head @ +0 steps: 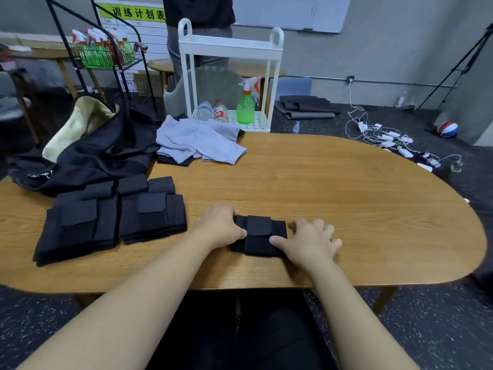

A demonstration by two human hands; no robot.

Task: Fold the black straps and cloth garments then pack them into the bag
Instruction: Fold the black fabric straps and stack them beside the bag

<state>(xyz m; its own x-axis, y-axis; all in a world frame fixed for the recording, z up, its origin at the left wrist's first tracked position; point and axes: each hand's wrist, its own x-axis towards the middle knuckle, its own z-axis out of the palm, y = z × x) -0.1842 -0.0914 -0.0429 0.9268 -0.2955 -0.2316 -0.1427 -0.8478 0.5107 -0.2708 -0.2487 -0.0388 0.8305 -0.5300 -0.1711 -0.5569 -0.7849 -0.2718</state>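
A folded black strap (260,235) lies on the wooden table (346,198) near its front edge. My left hand (220,227) grips the strap's left end, fingers curled over its far side and thumb on top. My right hand (310,241) holds the right end, thumb on the strap and fingers spread beside it. Two folded black straps (80,228) (152,212) lie side by side to the left. A crumpled grey cloth garment (197,141) rests at the table's far side. A black bag (88,153) with a cream lining lies open at the far left.
A white two-tier cart (230,46) with water bottles and a green spray bottle (246,102) stands behind the table. A person stands behind the cart. A black wire rack (106,54) holds more spray bottles at the back left. Chargers and cables (386,137) litter the floor on the right.
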